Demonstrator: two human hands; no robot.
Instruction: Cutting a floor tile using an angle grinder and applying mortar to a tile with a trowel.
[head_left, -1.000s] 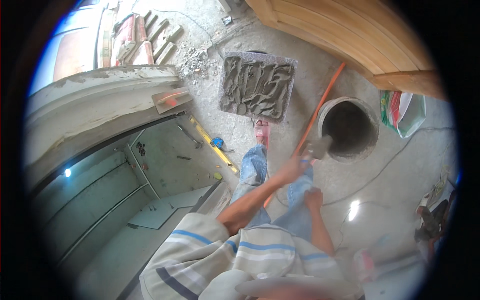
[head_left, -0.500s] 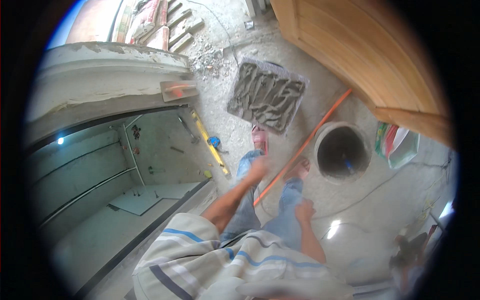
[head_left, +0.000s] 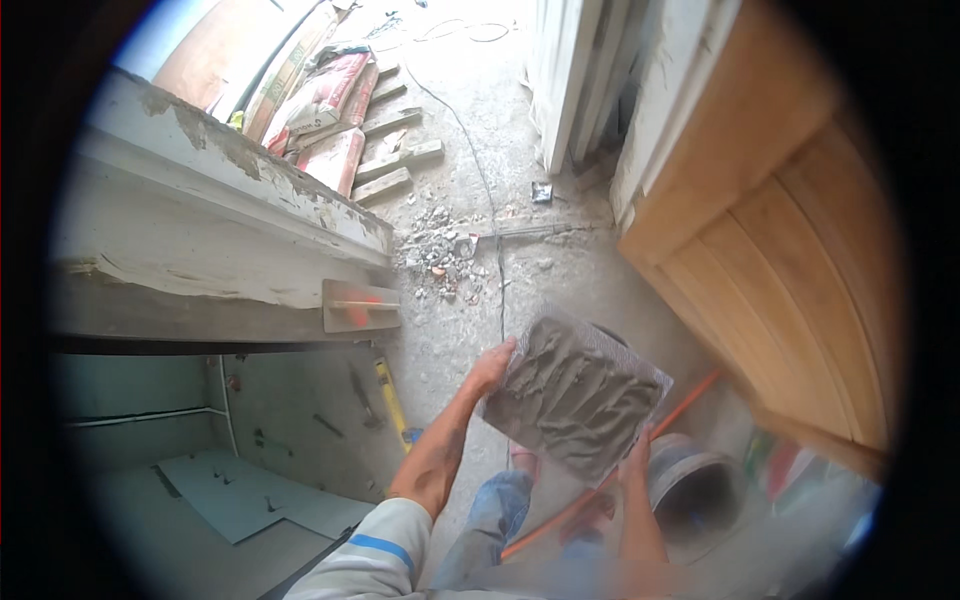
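A square tile [head_left: 583, 398], its upper face spread with ridged grey mortar, is between my two hands, mortar side up. My left hand [head_left: 490, 368] is closed on its left edge near the far corner. At the near right edge my right hand [head_left: 634, 458] grips it too, somewhat blurred. The fingers under the tile are hidden. Whether the tile is clear of the floor I cannot tell.
A trowel [head_left: 360, 306] lies on the ledge at left, above a recess with a yellow spirit level [head_left: 392, 396]. Right of my legs stand a bucket [head_left: 697, 490] and an orange strip [head_left: 690, 398]. Beyond are rubble [head_left: 440, 262], a cable [head_left: 497, 240], cement bags [head_left: 330, 95] and a wooden door [head_left: 760, 240].
Both hands have moved from beside my legs out to the tile and taken hold of its edges. The view has shifted forward, showing more of the floor and doorway ahead.
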